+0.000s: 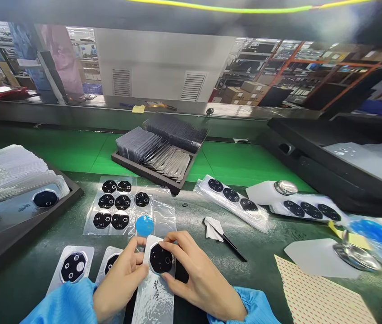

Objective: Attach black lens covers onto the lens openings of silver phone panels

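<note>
A silver phone back cover with dark lettering stands before me, its lower end toward me. My left hand pinches its upper left edge between thumb and fingers. At its top sits a black octagonal camera lens plate with small holes. My right hand has its fingers on the plate's upper edge and its thumb at the lower edge. Two more covers lie to the left: one with a black plate, the other partly hidden behind my left arm. A blue round film lies just beyond the cover.
Clear sheets hold several black plates. A tray of stacked covers stands left, a rack of thin panels at the back. To the right are a black pen-like tool, bagged plates, metal-knobbed pieces and a dotted sheet.
</note>
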`<state>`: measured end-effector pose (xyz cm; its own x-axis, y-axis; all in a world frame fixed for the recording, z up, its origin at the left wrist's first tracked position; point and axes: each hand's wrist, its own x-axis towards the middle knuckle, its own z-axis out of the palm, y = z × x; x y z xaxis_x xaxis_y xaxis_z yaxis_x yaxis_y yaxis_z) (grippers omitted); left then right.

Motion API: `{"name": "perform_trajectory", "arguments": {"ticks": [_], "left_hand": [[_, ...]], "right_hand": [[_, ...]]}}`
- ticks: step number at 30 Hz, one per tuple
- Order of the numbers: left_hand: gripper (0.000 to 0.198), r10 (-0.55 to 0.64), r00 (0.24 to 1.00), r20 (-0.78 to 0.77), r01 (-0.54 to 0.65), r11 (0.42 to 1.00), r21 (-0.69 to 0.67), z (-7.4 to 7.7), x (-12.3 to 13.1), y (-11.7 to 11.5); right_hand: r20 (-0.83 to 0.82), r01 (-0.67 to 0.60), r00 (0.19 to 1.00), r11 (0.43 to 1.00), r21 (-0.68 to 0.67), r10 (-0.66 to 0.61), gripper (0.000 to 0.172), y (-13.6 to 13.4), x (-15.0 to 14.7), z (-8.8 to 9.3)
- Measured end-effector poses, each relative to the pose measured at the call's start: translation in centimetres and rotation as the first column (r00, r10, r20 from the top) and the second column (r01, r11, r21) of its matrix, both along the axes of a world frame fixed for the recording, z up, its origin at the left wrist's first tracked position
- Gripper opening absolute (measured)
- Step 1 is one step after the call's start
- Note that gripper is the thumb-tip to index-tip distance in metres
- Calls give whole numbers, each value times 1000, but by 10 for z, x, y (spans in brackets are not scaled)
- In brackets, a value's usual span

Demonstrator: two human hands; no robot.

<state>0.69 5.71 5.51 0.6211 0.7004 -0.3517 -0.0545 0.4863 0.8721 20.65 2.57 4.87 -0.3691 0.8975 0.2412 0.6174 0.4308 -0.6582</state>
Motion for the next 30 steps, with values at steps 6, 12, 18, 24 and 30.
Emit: {"name": "perform_trajectory", "arguments": {"ticks": [6, 12, 18, 24, 30], "left_hand": [[41, -4, 999, -32, 4, 1000, 16, 2, 0, -1], [41, -32, 988, -150, 49, 993, 108, 3, -3, -3], [44, -43, 959, -279, 103, 974, 204, 3, -4, -4], [41, 2, 930, -368, 107, 956, 275, 6, -1, -8], [36, 64, 899, -434, 103, 931, 350, 6, 0, -11]], "right_hand": [[20, -3, 1000, 1000, 27, 2, 53, 1, 0, 2], [109, -28, 994, 996, 86, 19, 45, 2, 1, 2], [162, -39, 987, 994, 98, 22, 42, 2, 2, 2], [191, -36, 982, 989, 142, 8, 38, 0, -1, 6], [249, -47, 968, 971, 234, -13, 37, -2, -7, 8]]}}
